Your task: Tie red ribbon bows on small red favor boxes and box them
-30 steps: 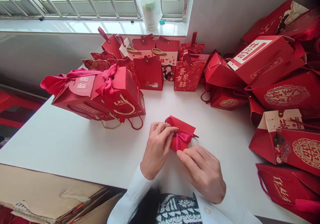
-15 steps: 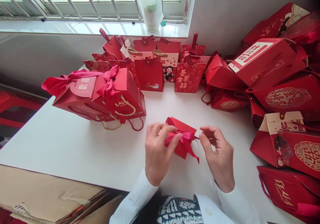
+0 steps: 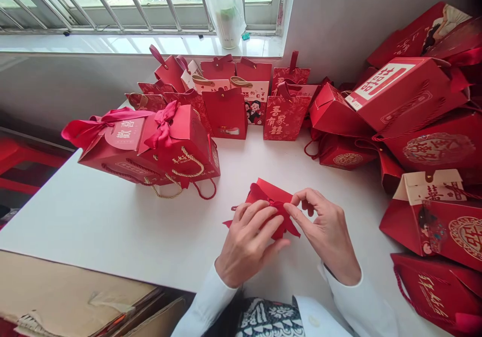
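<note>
A small red gift box (image 3: pixel 271 191) with a red satin ribbon (image 3: pixel 286 226) lies on the white table (image 3: pixel 113 216) in front of me. My left hand (image 3: pixel 250 239) rests over the box's near left side, its fingers pressed on the ribbon. My right hand (image 3: pixel 326 231) pinches the ribbon at the knot from the right. A ribbon tail pokes out left of my left hand. Most of the box's top is hidden under my fingers.
Two red boxes with pink bows and rope handles (image 3: pixel 150 146) lie at the left. A row of red gift bags (image 3: pixel 241 101) stands at the back under the window. A heap of larger red boxes (image 3: pixel 425 126) fills the right side. Brown cardboard (image 3: pixel 68 297) sits at the near left.
Both hands have come together over the box. My right hand moved left to the knot, and my left hand slid down over the ribbon. The ribbon tails lie flatter now.
</note>
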A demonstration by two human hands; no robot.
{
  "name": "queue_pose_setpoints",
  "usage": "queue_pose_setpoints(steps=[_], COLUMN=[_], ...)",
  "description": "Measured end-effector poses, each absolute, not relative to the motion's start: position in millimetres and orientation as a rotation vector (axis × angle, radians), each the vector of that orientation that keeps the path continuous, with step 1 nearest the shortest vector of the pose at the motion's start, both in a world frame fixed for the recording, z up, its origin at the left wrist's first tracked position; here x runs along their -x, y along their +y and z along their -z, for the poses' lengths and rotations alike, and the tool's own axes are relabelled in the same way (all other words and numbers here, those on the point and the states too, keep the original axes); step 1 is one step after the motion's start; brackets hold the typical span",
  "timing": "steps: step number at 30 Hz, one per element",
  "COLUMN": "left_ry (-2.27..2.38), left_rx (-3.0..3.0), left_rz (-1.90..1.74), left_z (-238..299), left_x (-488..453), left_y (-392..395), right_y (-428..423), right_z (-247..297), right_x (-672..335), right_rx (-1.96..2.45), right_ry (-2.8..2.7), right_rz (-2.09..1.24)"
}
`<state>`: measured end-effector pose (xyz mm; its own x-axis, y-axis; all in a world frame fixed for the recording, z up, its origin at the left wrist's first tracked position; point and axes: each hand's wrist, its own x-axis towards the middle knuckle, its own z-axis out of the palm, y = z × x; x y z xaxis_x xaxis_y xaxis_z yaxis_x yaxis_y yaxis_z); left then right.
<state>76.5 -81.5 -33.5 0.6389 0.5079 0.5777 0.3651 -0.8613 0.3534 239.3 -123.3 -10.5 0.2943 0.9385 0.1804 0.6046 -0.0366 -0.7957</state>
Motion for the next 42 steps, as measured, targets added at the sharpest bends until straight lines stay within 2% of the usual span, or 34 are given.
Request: queue_pose_setpoints(steps=[11, 15, 18, 21, 25, 31, 38, 42], left_ry=[0.663, 1.009, 1.228, 1.125, 1.020, 0.750, 0.631, 0.694], left_rx=[-2.418, -2.179, -2.149, -2.169, -2.189, -2.518, -2.553, -2.553], left_rz=[-1.063, -1.249, -1.079, -0.770, -0.681, -0.843, -1.145, -1.086], left_z=[29.3, 22.3, 17.1, 12.9, 9.0, 9.6, 22.0, 19.4], left_x=[-73.2, -71.8, -70.2, -66.7, -63.8, -60.1, -54.7, -55.5], left_y=[-78.4, -74.1, -61.8, -47.3, -36.6, -29.9, -23.7, -24.5], right_y=[-108.1, -109.8, -111.4, -111.8, -111.5, -113.3, -116.3, -114.4], right_z=[6.8, 4.5, 3.2, 2.7, 2.1, 0.7, 2.6, 0.7], right_x=[-241.9, -242.4, -242.6, -242.0, -241.6, -244.4, -243.9, -242.9], right_rx=[1.736, 1.751, 1.770, 1.768, 1.780, 1.753, 1.742, 1.776], right_ry=[-1.353, -1.357, -1.366, -1.363, -1.358, -1.316, -1.253, -1.260], right_rz=[-0.638, -0.676, -0.690, -0.692, -0.679, -0.760, -0.822, -0.813])
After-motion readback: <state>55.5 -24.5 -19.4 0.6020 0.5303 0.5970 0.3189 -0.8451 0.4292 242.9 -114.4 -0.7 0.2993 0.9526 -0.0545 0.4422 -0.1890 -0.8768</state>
